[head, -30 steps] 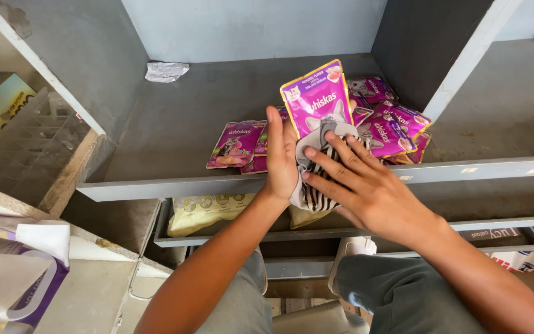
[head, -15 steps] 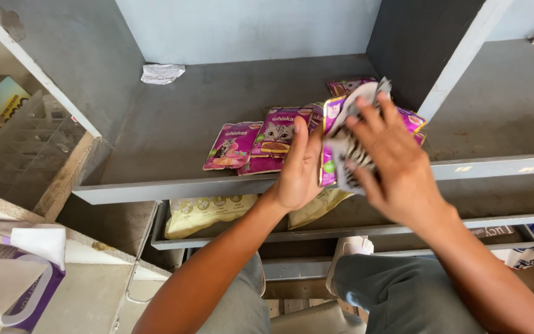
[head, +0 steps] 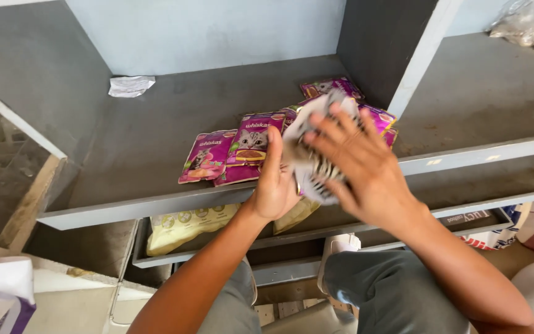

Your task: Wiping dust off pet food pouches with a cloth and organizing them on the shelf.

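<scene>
Both hands, left hand (head: 277,185) and right hand (head: 360,167), grip 1 striped pouch (head: 310,162) over purple pouches (head: 230,151).

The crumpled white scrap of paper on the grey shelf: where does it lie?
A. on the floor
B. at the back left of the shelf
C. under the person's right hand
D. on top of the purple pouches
B: the crumpled white scrap of paper lies at the grey shelf's back left, apart from the purple pouches.
</scene>
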